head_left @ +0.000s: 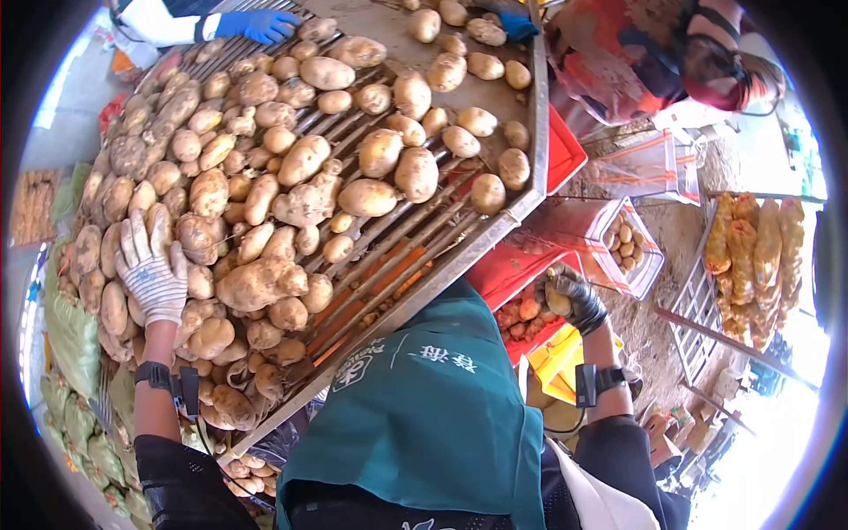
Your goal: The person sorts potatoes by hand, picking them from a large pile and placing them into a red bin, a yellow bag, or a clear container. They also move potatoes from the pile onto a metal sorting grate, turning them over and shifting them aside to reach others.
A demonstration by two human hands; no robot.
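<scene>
My left hand [152, 267], in a striped white and grey glove, lies with spread fingers on the heap of potatoes [256, 199]. It touches the potatoes under it and grips none that I can see. Off to my right, my right hand [583, 300] wears a dark glove and is closed around a potato [557, 299]. That hand hangs over a red bin [512, 309] with small reddish potatoes in it. The heap rests on a slatted sorting table [380, 261], whose bars show between the potatoes on its right side.
A metal rim [481, 237] edges the table in front of me. Beyond the red bin stands a clear-sided crate [638, 272] with potatoes. Another person's blue-gloved hand [259, 26] reaches onto the far left of the table. Filled yellow net bags [753, 256] stand at the right.
</scene>
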